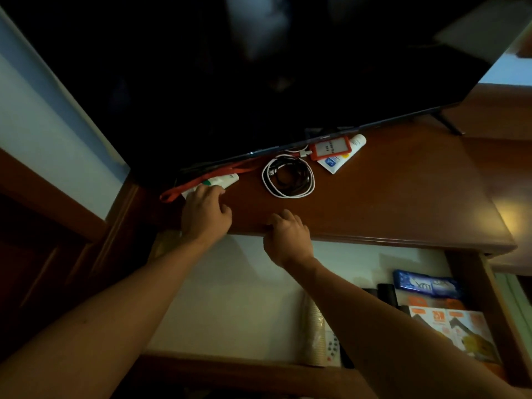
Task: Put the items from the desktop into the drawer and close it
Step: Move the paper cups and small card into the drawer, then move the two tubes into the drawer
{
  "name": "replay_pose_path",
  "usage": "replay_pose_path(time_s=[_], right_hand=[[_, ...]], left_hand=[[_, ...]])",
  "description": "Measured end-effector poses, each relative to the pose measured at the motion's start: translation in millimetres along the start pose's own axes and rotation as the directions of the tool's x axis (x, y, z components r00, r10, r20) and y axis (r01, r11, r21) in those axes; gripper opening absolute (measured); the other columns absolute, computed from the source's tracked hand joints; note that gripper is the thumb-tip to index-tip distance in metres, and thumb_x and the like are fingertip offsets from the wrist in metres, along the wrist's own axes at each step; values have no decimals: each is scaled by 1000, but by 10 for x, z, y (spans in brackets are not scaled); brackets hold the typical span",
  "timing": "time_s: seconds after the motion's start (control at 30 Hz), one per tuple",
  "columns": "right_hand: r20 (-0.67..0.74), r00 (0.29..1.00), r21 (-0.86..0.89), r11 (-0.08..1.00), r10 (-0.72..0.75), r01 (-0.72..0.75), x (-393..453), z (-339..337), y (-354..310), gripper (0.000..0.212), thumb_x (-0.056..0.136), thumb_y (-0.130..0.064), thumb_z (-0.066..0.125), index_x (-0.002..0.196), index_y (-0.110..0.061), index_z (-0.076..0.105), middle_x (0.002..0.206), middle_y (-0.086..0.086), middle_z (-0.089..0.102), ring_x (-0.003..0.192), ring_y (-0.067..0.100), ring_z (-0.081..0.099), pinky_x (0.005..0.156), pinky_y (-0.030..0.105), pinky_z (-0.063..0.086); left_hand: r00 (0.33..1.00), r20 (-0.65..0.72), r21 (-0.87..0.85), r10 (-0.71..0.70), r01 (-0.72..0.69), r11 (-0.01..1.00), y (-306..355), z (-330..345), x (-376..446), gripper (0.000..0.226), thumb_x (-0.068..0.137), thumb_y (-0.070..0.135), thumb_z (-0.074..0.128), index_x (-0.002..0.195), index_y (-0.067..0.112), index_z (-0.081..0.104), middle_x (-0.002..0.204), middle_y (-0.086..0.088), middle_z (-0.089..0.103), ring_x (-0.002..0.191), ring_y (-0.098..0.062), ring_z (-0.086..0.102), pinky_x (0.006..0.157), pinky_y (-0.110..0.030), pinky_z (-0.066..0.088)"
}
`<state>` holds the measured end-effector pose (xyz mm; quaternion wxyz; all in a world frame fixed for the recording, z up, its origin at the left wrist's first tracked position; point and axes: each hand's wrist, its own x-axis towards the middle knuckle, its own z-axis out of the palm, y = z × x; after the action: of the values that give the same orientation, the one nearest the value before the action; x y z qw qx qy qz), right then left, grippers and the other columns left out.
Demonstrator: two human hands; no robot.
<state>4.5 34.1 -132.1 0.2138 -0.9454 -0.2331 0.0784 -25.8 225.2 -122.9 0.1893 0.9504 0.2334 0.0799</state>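
A large flat-screen television stands at the rear of the brown wooden desktop, its dark panel filling the upper view. Below the desktop's front edge, the drawer is pulled open; its pale floor is bare on the left. The right part of the drawer holds orange-and-white booklets, a blue packet, a white remote control and dark objects that the dim light leaves unidentifiable.

On the desktop, a coiled bundle of white and black cables lies near the centre, just in front of the television. To its right, a red badge holder rests on top of a white tube. A red lanyard runs left from the badge holder along the television's base.

The left hand rests on the desktop, fingers parted, with fingertips touching a second white tube without closing around it. The right hand sits at the desktop's front edge, fingers loosely curled and holding nothing.
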Motion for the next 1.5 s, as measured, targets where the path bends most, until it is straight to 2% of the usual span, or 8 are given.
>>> replay_pose_path(time_s=[0.13,0.27,0.53,0.7,0.9,1.13,1.3,1.5], right_hand=[[-28,999,14,999,39,-38,209,13,-69,19,90,-24,56,107,-15,60,111,6,55,105,28,52,88,46,48],[-112,984,71,989,140,-133,392,-43,-43,27,89,-23,57,114,-13,58,112,7,53,103,29,52,84,45,50],[-112,971,72,976,212,-205,423,-26,69,37,90,-23,55,126,-17,58,124,7,52,111,30,50,88,47,50],[-122,967,66,974,222,-215,410,-18,135,38,90,-22,54,128,-15,57,129,9,52,114,33,49,90,48,48],[-107,971,43,977,213,-210,403,-1,187,41,90,-23,55,131,-16,56,131,10,51,116,33,47,91,48,47],[-103,973,8,978,206,-206,410,4,188,41,91,-25,55,131,-15,55,132,10,50,115,32,46,90,46,46],[-97,975,-5,979,200,-202,415,-1,189,39,91,-26,54,128,-15,56,130,10,50,115,32,46,90,47,47],[-133,973,50,982,189,-184,442,-14,254,40,92,-23,54,131,-18,57,131,8,52,115,30,48,93,46,47]], left_hand=[[997,61,236,53,-66,969,-103,-27,262,59,90,30,62,144,12,45,144,-15,46,131,-37,41,104,-47,39],[993,116,326,33,-69,943,-98,69,320,64,89,36,62,143,11,41,145,-19,41,130,-39,40,104,-48,41],[998,33,336,44,-52,941,-148,158,342,62,89,33,63,145,16,41,144,-20,36,128,-39,39,102,-47,39],[999,46,311,13,-27,950,-128,203,349,65,90,34,62,147,16,36,144,-22,36,127,-40,38,102,-47,41],[999,28,337,32,-40,941,-163,177,348,61,91,33,61,146,14,44,137,-20,43,120,-39,42,97,-46,39],[999,-29,188,-43,48,981,-140,217,287,54,89,27,67,138,11,50,136,-21,46,122,-40,43,94,-47,42],[996,11,198,-89,85,976,-102,187,351,49,94,31,65,135,11,47,136,-22,46,125,-41,43,98,-49,41],[996,32,220,-87,78,972,-84,66,388,47,93,29,66,133,10,51,132,-23,48,122,-42,47,96,-49,42]])
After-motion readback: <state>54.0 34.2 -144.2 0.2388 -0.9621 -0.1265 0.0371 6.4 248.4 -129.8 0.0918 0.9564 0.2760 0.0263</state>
